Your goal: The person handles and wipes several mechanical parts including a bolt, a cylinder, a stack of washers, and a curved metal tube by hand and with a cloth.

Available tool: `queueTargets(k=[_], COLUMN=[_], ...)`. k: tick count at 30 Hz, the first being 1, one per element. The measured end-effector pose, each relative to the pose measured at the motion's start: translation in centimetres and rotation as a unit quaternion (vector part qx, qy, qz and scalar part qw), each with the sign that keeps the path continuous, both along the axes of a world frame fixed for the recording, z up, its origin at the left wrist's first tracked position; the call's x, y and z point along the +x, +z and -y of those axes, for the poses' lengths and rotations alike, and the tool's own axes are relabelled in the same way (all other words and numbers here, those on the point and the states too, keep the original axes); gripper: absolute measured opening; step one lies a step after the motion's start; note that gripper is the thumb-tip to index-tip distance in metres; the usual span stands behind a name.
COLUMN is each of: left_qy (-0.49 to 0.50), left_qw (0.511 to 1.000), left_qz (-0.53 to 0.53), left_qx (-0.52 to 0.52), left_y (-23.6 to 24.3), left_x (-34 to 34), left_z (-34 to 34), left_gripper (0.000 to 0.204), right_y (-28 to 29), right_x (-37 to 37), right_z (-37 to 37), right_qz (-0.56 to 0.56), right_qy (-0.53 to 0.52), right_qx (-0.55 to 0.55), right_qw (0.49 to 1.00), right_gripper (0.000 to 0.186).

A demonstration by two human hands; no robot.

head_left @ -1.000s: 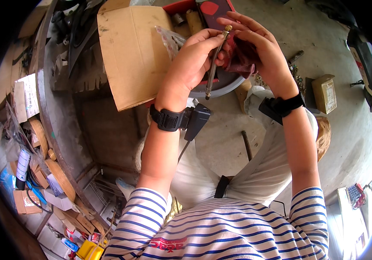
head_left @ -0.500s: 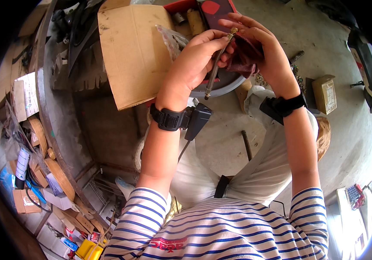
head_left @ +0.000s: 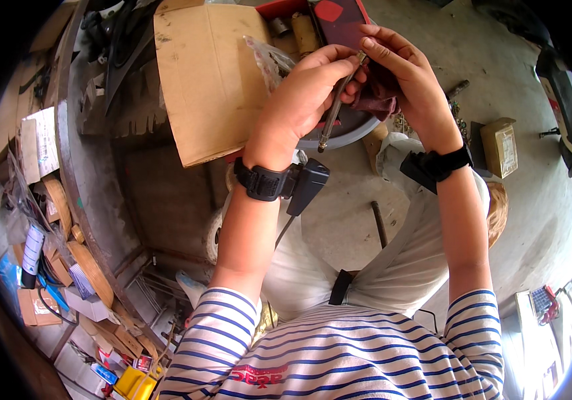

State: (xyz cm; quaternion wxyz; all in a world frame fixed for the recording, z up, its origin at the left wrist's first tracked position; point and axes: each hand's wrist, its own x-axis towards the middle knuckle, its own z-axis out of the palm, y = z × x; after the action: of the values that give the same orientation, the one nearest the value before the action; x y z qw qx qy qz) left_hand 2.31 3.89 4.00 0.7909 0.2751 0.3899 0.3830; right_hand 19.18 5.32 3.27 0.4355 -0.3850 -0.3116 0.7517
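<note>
My left hand [head_left: 299, 90] is closed around a thin, dark metal rod [head_left: 333, 115] with a fitting at each end. The rod slants from upper right to lower left, its lower end free. At its upper end, my right hand [head_left: 416, 77] brings its thumb and fingertips to the fitting. A dark red cloth [head_left: 379, 105] is bunched in that same hand and hangs below the fingers. The cloth and fingers partly hide the upper fitting. Both wrists wear black straps with small black devices.
Beyond my hands are an opened cardboard box [head_left: 212, 83], a clear plastic bag [head_left: 267, 57] and a red-edged box holding cylindrical parts. A grey round rim [head_left: 356, 135] shows beneath. A small carton [head_left: 500, 147] stands right; a dark bar [head_left: 379, 224] lies between my legs. Clutter fills the left.
My right thumb and fingers have closed in on the rod's upper end, covering more of its fitting. Less of the cloth shows. My left hand with the rod has shifted slightly right.
</note>
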Motion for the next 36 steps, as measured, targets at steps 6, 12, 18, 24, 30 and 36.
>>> queueTargets(k=[6,12,18,24,30,36], left_qy=[-0.005,0.002,0.002,-0.001,0.002,-0.005], left_qw=[1.0,1.0,1.0,1.0,0.999,1.0], left_qz=[-0.016,0.008,0.002,0.01,0.032,0.026], left_qx=[-0.005,0.001,-0.007,-0.005,-0.004,0.006], left_y=[-0.2,-0.1,0.0,-0.2,-0.2,0.0], left_x=[-0.3,-0.3,-0.1,-0.4,-0.3,-0.1], left_z=[0.0,-0.1,0.0,0.0,0.0,0.0], left_gripper=[0.016,0.016,0.016,0.016,0.016,0.017], right_y=[2.5,1.2,-0.6,1.6,0.9,-0.6], right_x=[-0.5,-0.1,0.2,-0.6,-0.2,0.1], right_z=[0.1,-0.1,-0.2,0.2,0.0,-0.1], right_qz=[0.018,0.013,0.009,0.008,0.022,0.002], right_qy=[-0.009,0.013,0.023,0.001,0.022,-0.003], right_qx=[0.001,0.009,0.028,0.042,0.023,0.026], right_qw=[1.0,1.0,0.999,0.999,0.999,1.0], right_gripper=[0.036,0.039,0.039,0.039,0.038,0.034])
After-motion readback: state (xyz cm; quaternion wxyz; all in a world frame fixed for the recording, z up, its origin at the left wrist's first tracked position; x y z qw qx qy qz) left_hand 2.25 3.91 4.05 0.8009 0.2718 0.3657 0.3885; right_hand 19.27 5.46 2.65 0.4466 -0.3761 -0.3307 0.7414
